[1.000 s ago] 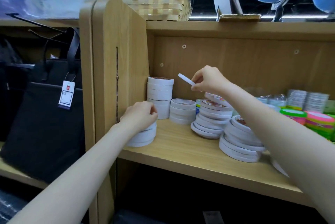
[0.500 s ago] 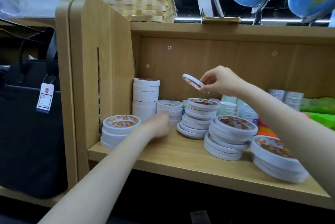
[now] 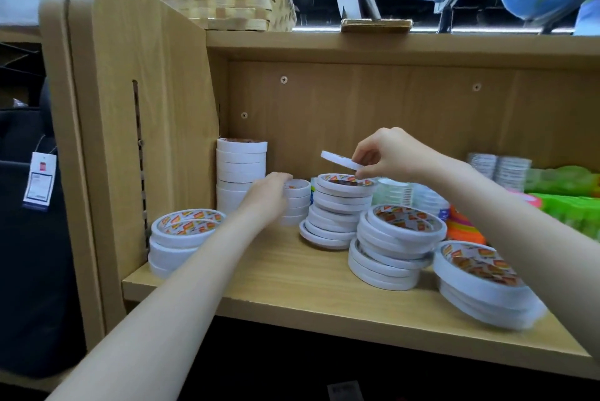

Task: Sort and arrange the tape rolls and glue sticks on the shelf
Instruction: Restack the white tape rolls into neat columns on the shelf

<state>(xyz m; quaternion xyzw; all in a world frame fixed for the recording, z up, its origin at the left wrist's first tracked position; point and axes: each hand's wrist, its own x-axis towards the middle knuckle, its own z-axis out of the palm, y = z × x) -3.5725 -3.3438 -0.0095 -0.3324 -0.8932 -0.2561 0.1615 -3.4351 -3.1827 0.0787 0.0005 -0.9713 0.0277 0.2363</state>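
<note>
One thin white tape roll (image 3: pixel 342 160), pinched aloft

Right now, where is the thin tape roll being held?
In the head view, right of centre, the right hand pinches the thin tape roll, tilted, just above the leaning middle stack.

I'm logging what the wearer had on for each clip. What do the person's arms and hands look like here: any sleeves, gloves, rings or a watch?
Both arms are bare as far as the picture shows: no sleeves reach into view. The left hand and right hand wear no gloves, and no ring, watch or bracelet shows on the fingers or wrists. No markings or bandages are visible either.
</note>
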